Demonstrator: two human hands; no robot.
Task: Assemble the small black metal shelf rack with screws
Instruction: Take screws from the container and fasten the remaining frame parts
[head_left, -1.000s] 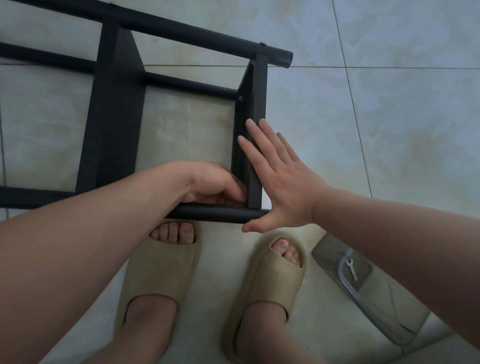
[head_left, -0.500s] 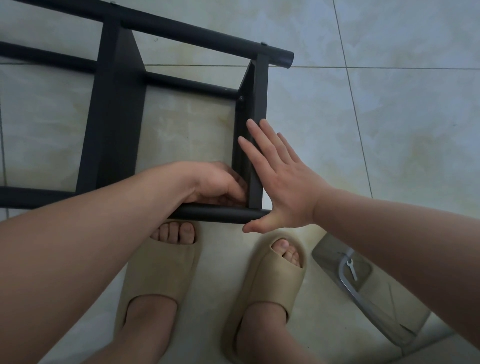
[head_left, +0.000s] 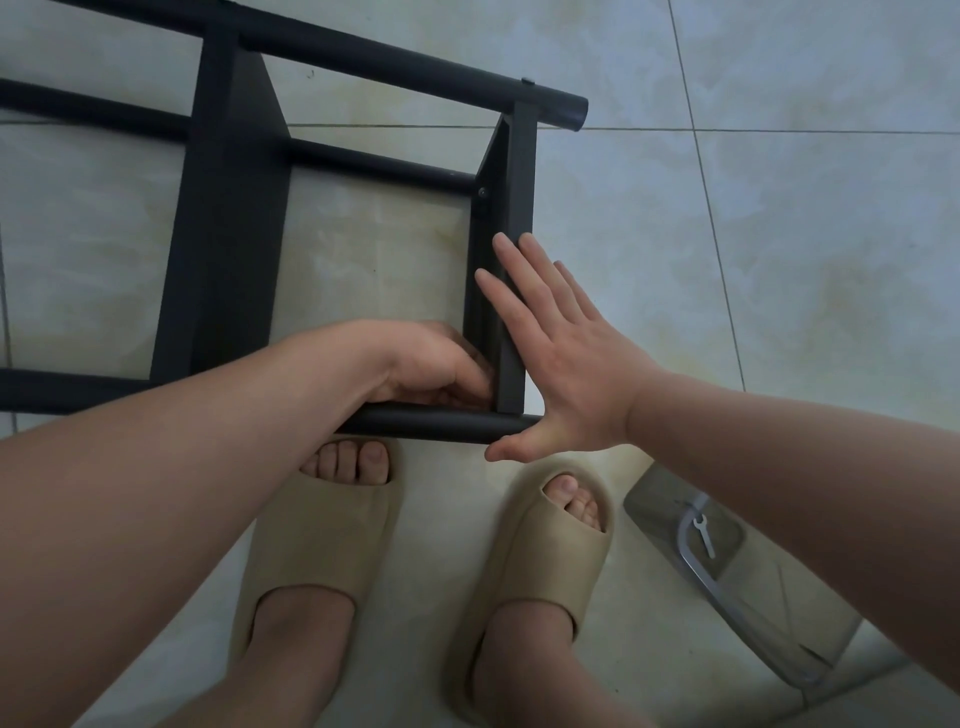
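Fastening near-right corner joint of small black metal shelf rack (head_left: 228, 260), which lies on pale tiled floor (head_left: 779, 260) just beyond my feet. My right hand (head_left: 566, 374): fingers straight, flat against black end panel (head_left: 519, 208), bracing it. My left hand (head_left: 431, 369): fingers curled inside corner above near black tube (head_left: 431, 423); screw hidden, cannot tell if pinched. Next, I judge: seat screw, then tighten with small silver spanner (head_left: 702, 538), near right.

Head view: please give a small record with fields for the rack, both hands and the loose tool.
Rack: black metal shelf rack lying on the tiled floor
Left hand: fingers curled at the end panel's inner lower corner; contents hidden
Right hand: flat, fingers straight, against the end panel's outer face
Tool: small wrench in a clear plastic bag beside the right slipper
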